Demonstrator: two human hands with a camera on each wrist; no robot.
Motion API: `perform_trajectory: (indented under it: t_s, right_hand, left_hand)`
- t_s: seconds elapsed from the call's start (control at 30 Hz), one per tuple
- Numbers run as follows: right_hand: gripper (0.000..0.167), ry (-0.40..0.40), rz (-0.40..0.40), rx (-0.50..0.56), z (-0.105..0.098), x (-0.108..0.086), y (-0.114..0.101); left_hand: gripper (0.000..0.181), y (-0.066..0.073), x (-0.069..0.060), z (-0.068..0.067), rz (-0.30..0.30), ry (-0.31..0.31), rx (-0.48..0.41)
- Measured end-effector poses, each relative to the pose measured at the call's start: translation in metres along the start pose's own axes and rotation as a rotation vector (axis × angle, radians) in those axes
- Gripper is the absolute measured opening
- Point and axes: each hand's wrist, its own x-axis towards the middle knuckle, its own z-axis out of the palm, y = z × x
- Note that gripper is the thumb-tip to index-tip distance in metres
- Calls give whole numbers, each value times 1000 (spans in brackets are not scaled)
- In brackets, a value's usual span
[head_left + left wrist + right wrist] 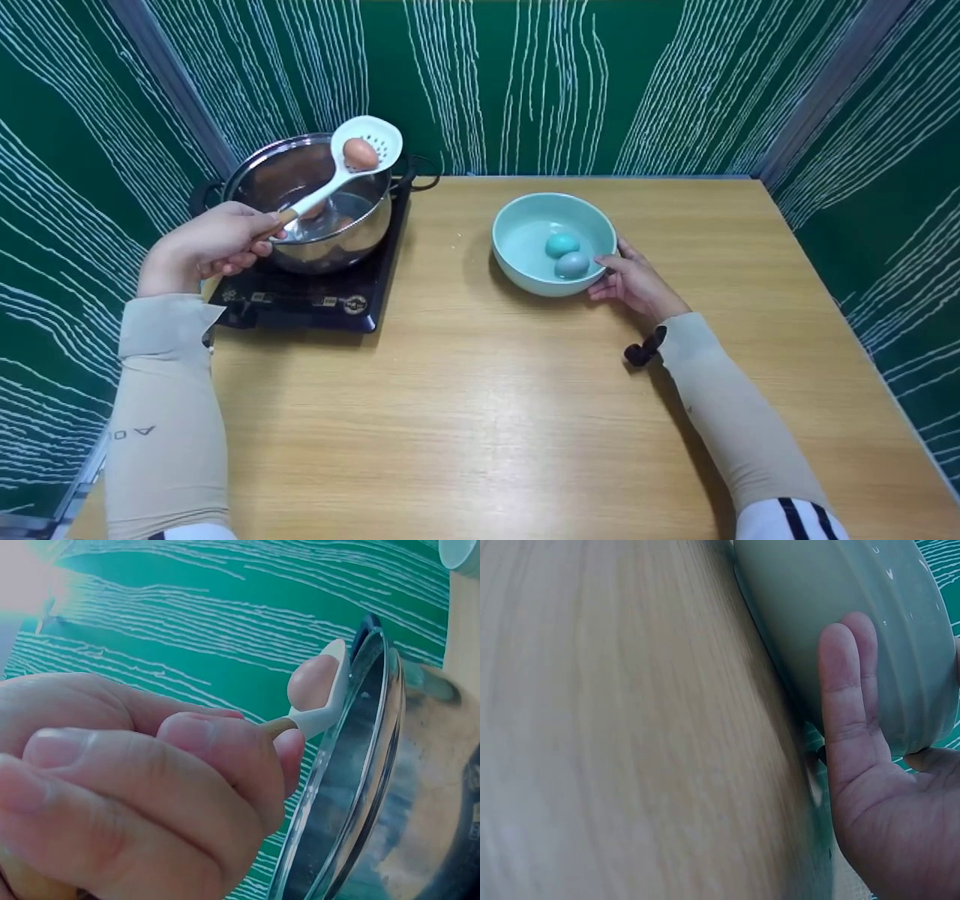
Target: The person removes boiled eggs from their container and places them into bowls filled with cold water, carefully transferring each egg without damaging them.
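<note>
Left hand [202, 244] gripped the ladle [340, 178]; tilting risked dropping 1 egg [361, 154], upper left. Right hand [631, 280] pinched the bowl [523, 238].

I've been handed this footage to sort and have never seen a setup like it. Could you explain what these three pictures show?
There is no machine: a person works with bare hands, the left hand and the right hand. The wide picture comes from a camera on the head, looking forward and down; the other two come from cameras worn on the wrists, one each.

On the wooden table are a black cooktop with a steel pot on it, and a pale green bowl.

The left hand grips a slotted spoon by its handle; a brown egg rests in the spoon's head. The right hand holds the bowl's side. In the bowl lie a turquoise egg and a grey-blue egg.
</note>
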Motion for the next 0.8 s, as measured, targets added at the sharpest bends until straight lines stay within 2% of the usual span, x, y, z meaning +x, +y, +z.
perform_trajectory:
  t_s: [0.2,0.53,0.8]
  right_hand:
    - [80,10,8,-4,-1,1,1]
    - [85,-12,-14,-1,-4,3,6]
    - [83,0,-4,-1,-3,1,4]
  left_hand:
    - [44,10,2,7,26,-5,15]
    - [42,29,10,26,73,-17,31]
    - [38,45,19,45,110,-87,-40]
